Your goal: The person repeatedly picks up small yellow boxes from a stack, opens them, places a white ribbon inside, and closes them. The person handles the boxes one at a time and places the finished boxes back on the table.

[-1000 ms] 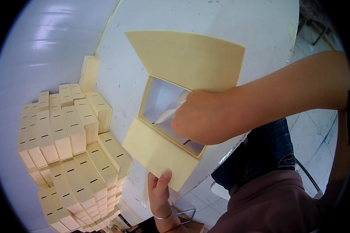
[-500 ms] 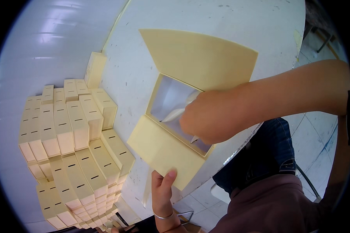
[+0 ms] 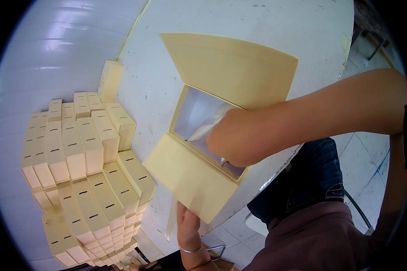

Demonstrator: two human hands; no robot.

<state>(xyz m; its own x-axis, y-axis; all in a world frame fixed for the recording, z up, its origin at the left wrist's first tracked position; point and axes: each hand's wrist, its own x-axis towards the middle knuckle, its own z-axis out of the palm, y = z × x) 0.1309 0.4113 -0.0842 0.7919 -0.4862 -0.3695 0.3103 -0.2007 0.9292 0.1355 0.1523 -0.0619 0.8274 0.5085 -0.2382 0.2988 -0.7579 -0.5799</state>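
A pale yellow box (image 3: 181, 108) lies open on the white table, with a white inside. Its large lid (image 3: 230, 67) is folded back on the far side, and a smaller flap (image 3: 192, 178) spreads toward me. Inside the box, my right hand (image 3: 235, 137) is closed on a soft white cloth-like piece (image 3: 200, 133), whose ends stick out on both sides of the fist. Whether it is cloth or paper I cannot tell. At the near edge of the flap, my left hand (image 3: 189, 228) is partly underneath, its fingertips hidden by the flap.
Many similar yellow boxes (image 3: 90, 140) with dark slots are stacked at the left. A single box (image 3: 110, 81) stands behind them by the wall. A pale ribbon-like strip (image 3: 171, 221) hangs beside my left hand. The table edge (image 3: 276, 177) runs close to my lap.
My left thumb has left the top of the flap, and the hand has dropped slightly beneath its edge. My right hand has shifted slightly left inside the box.
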